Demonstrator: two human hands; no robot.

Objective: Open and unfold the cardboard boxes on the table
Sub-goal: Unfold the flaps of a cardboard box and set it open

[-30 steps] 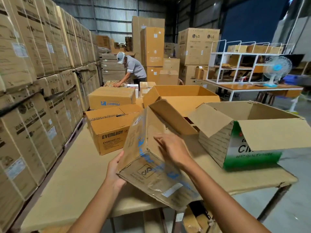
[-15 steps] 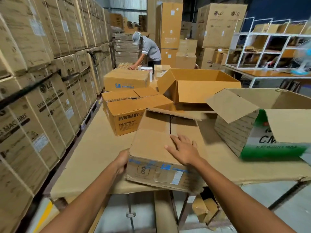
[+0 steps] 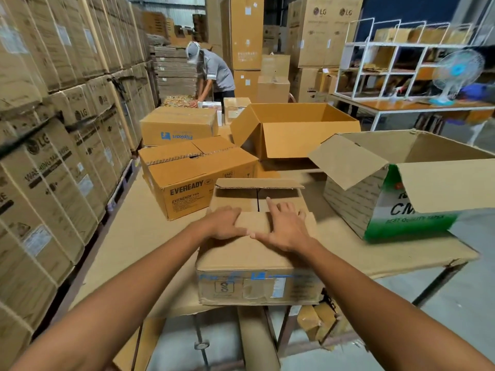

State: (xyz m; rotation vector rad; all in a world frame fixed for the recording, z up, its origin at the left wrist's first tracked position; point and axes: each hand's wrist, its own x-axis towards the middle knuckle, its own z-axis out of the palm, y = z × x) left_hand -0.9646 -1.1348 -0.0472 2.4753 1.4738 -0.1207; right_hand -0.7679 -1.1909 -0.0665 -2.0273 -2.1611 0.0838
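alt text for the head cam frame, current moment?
Both hands rest on the near top flap of a small cardboard box at the front edge of the table: left hand curled over the flap's edge, right hand flat. An Eveready box, a large open box and a green-printed open box stand behind; another person works beyond.

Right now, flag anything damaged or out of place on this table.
The nearest box looks battered: its front face is creased, with torn tape and scuffed labels. The cardboard table cover is ragged and torn at its near right corner. Nothing looks spilled.
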